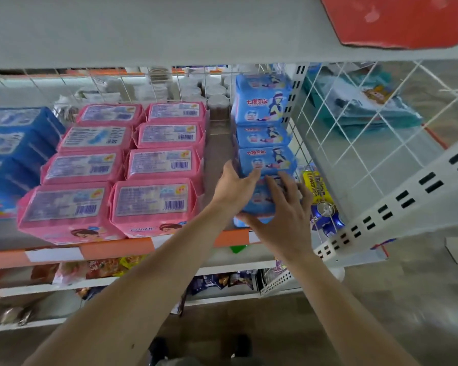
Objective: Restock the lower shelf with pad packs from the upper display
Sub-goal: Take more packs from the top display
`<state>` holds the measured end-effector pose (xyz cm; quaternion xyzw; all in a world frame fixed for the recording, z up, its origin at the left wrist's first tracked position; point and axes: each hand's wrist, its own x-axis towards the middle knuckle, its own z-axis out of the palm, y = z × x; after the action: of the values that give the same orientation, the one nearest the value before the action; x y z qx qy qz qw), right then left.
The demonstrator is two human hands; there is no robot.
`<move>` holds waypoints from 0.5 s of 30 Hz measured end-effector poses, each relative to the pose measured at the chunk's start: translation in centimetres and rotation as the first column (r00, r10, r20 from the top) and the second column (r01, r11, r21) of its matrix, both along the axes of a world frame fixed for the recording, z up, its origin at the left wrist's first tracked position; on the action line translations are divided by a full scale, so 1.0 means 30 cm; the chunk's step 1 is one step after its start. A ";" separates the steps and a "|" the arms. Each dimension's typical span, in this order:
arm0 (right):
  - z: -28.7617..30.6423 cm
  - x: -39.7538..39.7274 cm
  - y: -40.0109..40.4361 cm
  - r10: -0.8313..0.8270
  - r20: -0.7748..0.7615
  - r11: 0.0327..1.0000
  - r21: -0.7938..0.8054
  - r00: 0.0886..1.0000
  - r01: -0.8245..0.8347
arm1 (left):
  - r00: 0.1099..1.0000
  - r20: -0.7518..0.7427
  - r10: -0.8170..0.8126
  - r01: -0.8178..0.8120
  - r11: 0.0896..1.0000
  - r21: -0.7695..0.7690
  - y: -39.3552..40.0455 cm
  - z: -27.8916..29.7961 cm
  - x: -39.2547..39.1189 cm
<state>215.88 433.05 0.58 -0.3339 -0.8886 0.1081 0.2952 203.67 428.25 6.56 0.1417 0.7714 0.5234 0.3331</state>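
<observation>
A row of light blue pad packs [265, 136] runs front to back along the right end of the shelf. Both hands are on the frontmost light blue pad pack [257, 200] at the shelf's front edge. My left hand [234, 188] grips its left side with the thumb over the top. My right hand [284, 215] lies spread over its top and front, thumb under the near edge. Two columns of pink pad packs [154, 165] lie flat to the left. Dark blue pad packs [13, 149] fill the far left.
A bare strip of shelf [218, 154] separates the pink and light blue packs. A white wire grid [354, 133] and a perforated upright [397, 204] close the right side. A yellow-and-blue item [319, 196] hangs beside the packs. Snack shelves [103, 270] sit below; another shelf board [169, 30] hangs overhead.
</observation>
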 end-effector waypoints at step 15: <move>0.108 -0.075 0.199 -0.230 -0.352 0.360 -0.897 0.907 -0.257 | 0.917 0.397 -0.037 -0.094 0.947 0.306 0.034 -0.068 0.023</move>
<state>213.62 439.02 3.82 -0.4020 -0.5856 0.6630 0.2365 204.36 429.28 4.52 0.0731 0.5948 0.6636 0.4477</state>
